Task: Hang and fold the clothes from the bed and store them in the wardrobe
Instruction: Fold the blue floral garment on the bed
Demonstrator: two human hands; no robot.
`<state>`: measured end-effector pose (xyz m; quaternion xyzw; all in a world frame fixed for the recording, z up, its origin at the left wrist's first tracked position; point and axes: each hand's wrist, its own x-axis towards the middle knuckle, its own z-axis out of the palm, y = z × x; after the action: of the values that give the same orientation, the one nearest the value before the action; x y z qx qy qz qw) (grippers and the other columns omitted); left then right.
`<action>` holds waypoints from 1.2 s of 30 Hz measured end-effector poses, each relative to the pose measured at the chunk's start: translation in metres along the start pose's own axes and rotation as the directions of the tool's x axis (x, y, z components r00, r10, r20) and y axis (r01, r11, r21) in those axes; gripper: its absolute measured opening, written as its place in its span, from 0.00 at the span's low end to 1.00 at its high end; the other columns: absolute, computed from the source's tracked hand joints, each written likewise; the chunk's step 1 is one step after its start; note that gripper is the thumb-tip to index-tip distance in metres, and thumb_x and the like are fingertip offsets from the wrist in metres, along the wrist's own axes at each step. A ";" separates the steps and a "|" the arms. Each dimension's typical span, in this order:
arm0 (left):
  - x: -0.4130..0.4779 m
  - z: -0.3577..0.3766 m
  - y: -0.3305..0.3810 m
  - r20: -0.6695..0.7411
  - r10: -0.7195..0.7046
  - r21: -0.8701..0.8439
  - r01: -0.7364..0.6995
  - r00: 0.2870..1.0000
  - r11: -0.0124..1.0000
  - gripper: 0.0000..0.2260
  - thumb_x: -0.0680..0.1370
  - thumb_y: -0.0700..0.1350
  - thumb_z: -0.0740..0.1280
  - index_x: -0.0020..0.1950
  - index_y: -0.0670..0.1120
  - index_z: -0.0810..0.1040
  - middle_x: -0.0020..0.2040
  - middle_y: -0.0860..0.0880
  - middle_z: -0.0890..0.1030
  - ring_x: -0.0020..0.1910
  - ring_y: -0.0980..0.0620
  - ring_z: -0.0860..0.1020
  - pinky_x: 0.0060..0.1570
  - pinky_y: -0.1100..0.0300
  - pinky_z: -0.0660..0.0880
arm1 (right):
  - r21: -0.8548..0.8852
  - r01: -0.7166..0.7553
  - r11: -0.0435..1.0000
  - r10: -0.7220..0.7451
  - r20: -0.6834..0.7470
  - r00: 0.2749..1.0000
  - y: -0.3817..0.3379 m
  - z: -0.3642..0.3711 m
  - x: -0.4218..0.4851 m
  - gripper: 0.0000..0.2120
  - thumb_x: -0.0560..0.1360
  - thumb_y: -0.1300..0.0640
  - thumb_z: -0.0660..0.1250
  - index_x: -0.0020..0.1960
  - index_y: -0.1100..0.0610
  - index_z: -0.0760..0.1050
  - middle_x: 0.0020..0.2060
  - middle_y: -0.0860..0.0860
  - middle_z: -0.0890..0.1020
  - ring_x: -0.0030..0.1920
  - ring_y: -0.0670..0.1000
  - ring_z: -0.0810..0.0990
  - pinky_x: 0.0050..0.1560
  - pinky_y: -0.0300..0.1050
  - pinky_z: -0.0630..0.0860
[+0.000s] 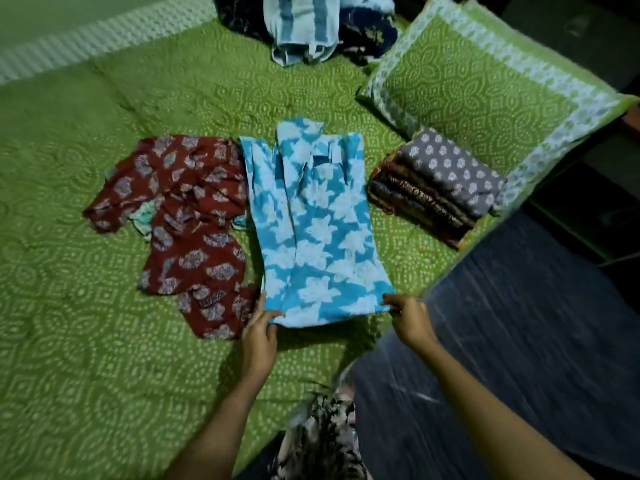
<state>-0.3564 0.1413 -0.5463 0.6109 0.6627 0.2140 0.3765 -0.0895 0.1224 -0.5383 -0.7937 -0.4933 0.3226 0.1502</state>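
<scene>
A blue garment with white flowers lies folded lengthwise on the green bed, its collar end pointing away from me. My left hand pinches its near left corner. My right hand pinches the near right corner, and that hem is lifted a little off the sheet. Left of it lies a crumpled red printed garment. To the right sits a stack of folded clothes with a grey dotted piece on top.
A green patterned pillow lies at the back right, behind the stack. A heap of clothes, striped light blue and dark floral, sits at the far edge. The bed's edge runs diagonally at the right, with dark floor beyond.
</scene>
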 end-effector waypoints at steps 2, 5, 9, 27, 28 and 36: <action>-0.012 0.008 -0.018 0.157 0.066 0.089 -0.080 0.985 0.993 0.14 0.76 0.26 0.57 0.53 0.36 0.79 0.72 0.43 0.66 0.72 0.42 0.64 0.67 0.54 0.64 | -0.063 -0.017 0.998 0.020 0.042 0.999 0.015 0.011 -0.013 0.19 0.69 0.75 0.59 0.52 0.61 0.81 0.54 0.58 0.82 0.56 0.57 0.79 0.52 0.47 0.73; -0.030 0.020 -0.039 0.272 0.031 0.152 -0.075 0.962 0.985 0.16 0.77 0.26 0.56 0.57 0.36 0.79 0.69 0.42 0.70 0.73 0.46 0.61 0.69 0.57 0.61 | -0.138 -0.031 0.990 0.046 0.111 0.993 0.037 0.027 -0.029 0.19 0.70 0.75 0.59 0.53 0.61 0.81 0.53 0.58 0.82 0.54 0.57 0.80 0.48 0.44 0.72; -0.055 0.031 -0.054 0.308 -0.013 0.193 -0.049 0.951 0.980 0.21 0.74 0.23 0.56 0.63 0.36 0.75 0.66 0.39 0.73 0.72 0.44 0.63 0.68 0.55 0.63 | -0.168 -0.026 0.985 0.063 0.216 0.974 0.059 0.044 -0.045 0.16 0.72 0.72 0.60 0.52 0.60 0.82 0.51 0.57 0.83 0.52 0.56 0.80 0.49 0.47 0.74; 0.031 0.043 0.010 0.381 -0.287 -0.238 0.394 0.879 0.888 0.18 0.79 0.34 0.61 0.69 0.41 0.68 0.69 0.42 0.69 0.69 0.45 0.67 0.62 0.60 0.66 | 0.470 -0.402 0.786 0.293 0.288 0.911 -0.003 0.050 0.035 0.15 0.78 0.65 0.63 0.64 0.65 0.72 0.59 0.59 0.76 0.54 0.51 0.75 0.47 0.39 0.72; 0.041 0.046 0.015 0.378 -0.300 -0.256 0.411 0.876 0.875 0.17 0.79 0.33 0.61 0.68 0.41 0.68 0.68 0.42 0.70 0.68 0.45 0.69 0.62 0.59 0.67 | 0.482 -0.401 0.779 0.302 0.273 0.913 -0.006 0.049 0.048 0.14 0.77 0.65 0.64 0.63 0.65 0.73 0.57 0.59 0.77 0.50 0.50 0.76 0.43 0.37 0.73; 0.135 0.110 0.066 0.324 -0.351 -0.260 0.439 0.879 0.860 0.09 0.77 0.33 0.62 0.56 0.39 0.76 0.47 0.42 0.79 0.48 0.47 0.78 0.48 0.60 0.73 | 0.498 -0.345 0.796 0.278 0.206 0.938 -0.027 0.031 0.185 0.09 0.77 0.65 0.63 0.57 0.62 0.75 0.53 0.57 0.80 0.50 0.53 0.78 0.52 0.47 0.77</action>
<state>-0.2259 0.2631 -0.5985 0.4129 0.6735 0.1542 0.5934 -0.0722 0.2949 -0.6134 -0.7708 -0.2566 0.5136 0.2762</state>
